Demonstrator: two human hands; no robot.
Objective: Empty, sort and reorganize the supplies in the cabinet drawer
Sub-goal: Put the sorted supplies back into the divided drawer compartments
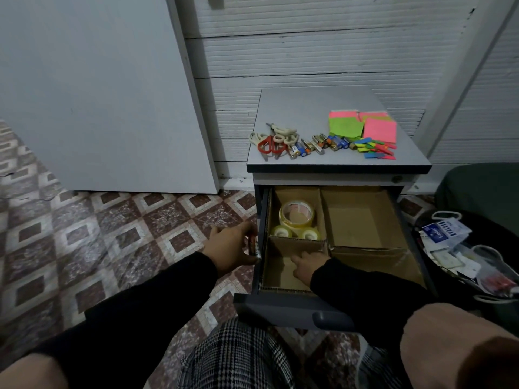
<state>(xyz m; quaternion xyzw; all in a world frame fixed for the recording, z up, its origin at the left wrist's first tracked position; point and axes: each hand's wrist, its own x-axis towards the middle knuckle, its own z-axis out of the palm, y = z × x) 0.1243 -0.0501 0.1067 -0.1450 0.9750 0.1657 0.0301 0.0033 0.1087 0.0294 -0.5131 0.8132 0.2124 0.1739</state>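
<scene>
The grey cabinet's top drawer (283,306) stands pulled out, lined with cardboard dividers (362,220). Three tape rolls (296,216) lie in the rear left compartment. My right hand (307,263) reaches into the front left compartment, fingers loosely extended on the cardboard. My left hand (231,247) hovers just outside the drawer's left wall and grips batteries (254,247). On the cabinet top (303,108) lie several scissors (273,140), a row of batteries (320,144), sticky note pads (362,124) and coloured page flags (376,148).
A dark bag (460,248) of papers and cards sits on the floor to the right of the cabinet. A grey board (98,94) leans on the wall at left. Patterned tile floor (112,226) spreads to the left. My knees are at the bottom.
</scene>
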